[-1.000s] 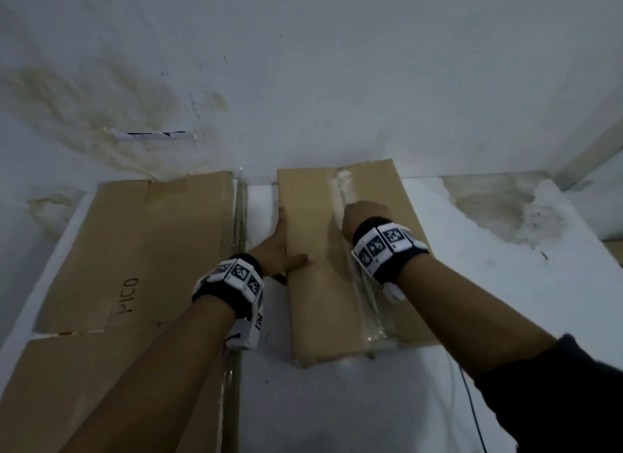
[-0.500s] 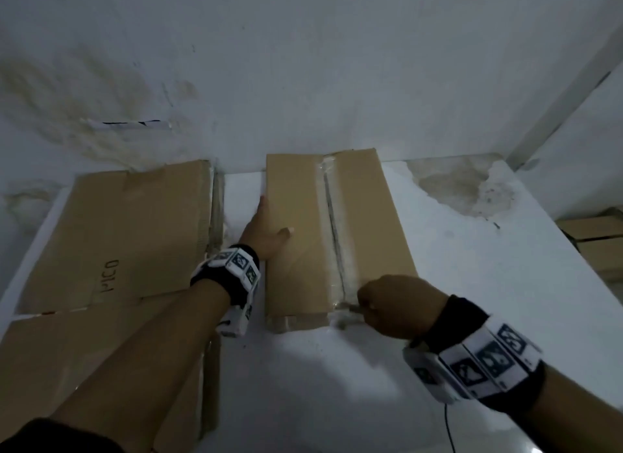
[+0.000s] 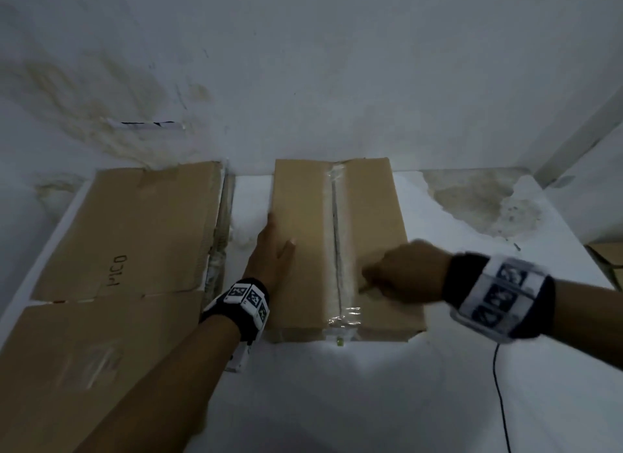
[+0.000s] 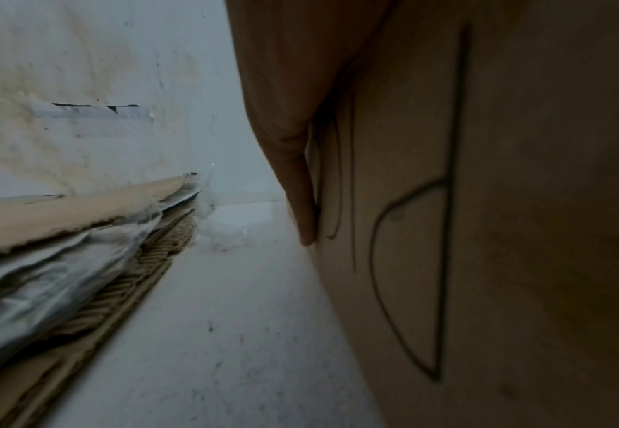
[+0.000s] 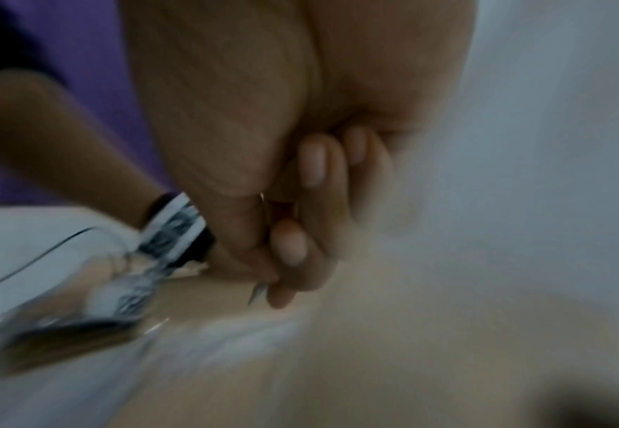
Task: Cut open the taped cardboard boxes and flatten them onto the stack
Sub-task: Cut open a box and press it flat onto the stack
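Note:
A brown cardboard box (image 3: 303,199) lies on the white table, its clear tape (image 3: 337,250) slit along the top seam. My left hand (image 3: 274,250) lies flat on the box's left edge, thumb on top and fingers (image 4: 300,202) straight against the side (image 4: 502,231). My right hand (image 3: 401,270) hovers over the box's right flap, near the front. Its fingers curl round a small metal blade (image 5: 258,292), whose tip sticks out past the fingertips (image 5: 289,246). A stack of flattened cardboard (image 3: 128,236) lies to the left.
A stained white wall (image 3: 303,64) rises right behind the box and the stack. The flattened cardboard stack (image 4: 81,231) sits a narrow strip of table away from the box. A thin black cable (image 3: 499,392) runs across the table at front right. More cardboard (image 3: 606,257) shows at far right.
My right hand drew the blade along the seam from the far end to the front edge, then lifted up over the right flap. The left hand stayed on the box's left edge.

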